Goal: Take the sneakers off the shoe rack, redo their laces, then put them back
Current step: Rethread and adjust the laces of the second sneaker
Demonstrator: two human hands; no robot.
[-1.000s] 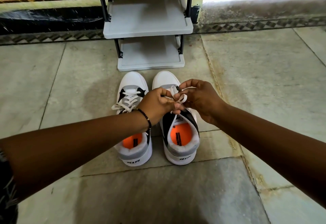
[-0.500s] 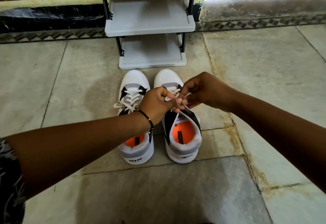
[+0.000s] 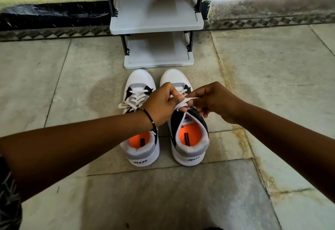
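Note:
Two white, grey and black sneakers with orange insoles stand side by side on the stone floor, toes toward the rack. The left sneaker (image 3: 139, 113) has its white laces threaded, with loose ends trailing left. Over the tongue of the right sneaker (image 3: 188, 139) both my hands work its white lace (image 3: 188, 99). My left hand (image 3: 161, 103), with a bead bracelet at the wrist, pinches one part of the lace. My right hand (image 3: 215, 101) pinches the other part, and a short flat stretch of lace runs between them. The hands hide most of that shoe's lacing.
A grey plastic shoe rack (image 3: 157, 25) with black posts stands just beyond the sneakers' toes, both visible shelves bare. Behind it runs a dark patterned floor border (image 3: 54, 34) and a wall base. Stained stone tiles (image 3: 272, 84) spread all around.
My hands have drawn slightly apart over the right sneaker, pulling the lace out flat between them. The sneakers have stayed where they were.

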